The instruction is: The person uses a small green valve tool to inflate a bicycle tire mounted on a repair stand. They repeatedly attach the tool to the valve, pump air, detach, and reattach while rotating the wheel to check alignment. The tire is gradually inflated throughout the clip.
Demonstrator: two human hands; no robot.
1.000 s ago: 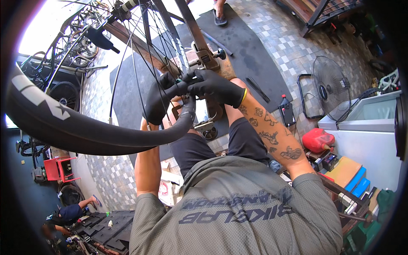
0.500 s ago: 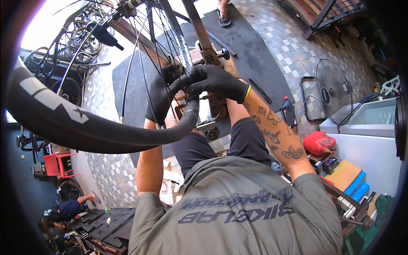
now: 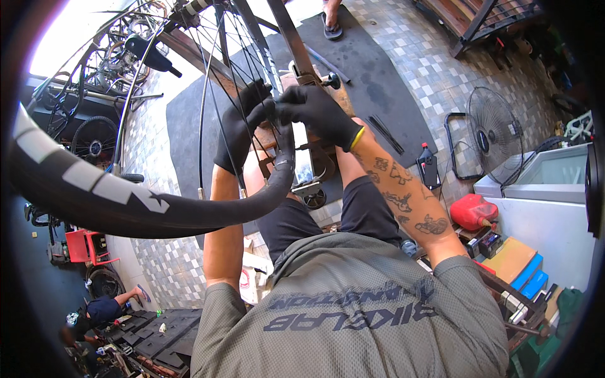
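Observation:
A spoked bicycle wheel with a black rim (image 3: 189, 218) stands upright in a metal wheel stand (image 3: 287, 38). At the rim's near side, beside the stand, my left hand (image 3: 239, 129) in a black glove reaches among the spokes (image 3: 201, 120), its fingers bent inward. My right hand (image 3: 321, 116), also black-gloved with a yellow cuff edge, comes from the other side with fingers curled at the rim. The fingertips of both hands nearly meet there. Whatever lies between them is small or hidden.
Dark matting (image 3: 372, 82) covers the tiled floor ahead. To the right are a standing fan (image 3: 495, 135), a dark bottle (image 3: 427, 167), a red jug (image 3: 472, 212) and a white chest (image 3: 542, 220). Bicycles (image 3: 94, 135) stand at left; another person's foot (image 3: 332, 22) shows at the top.
The wheel has turned, its white rim marking and spokes shifting rightward. My right hand has moved slightly up and left, and the overlapping fingers have drawn a little apart.

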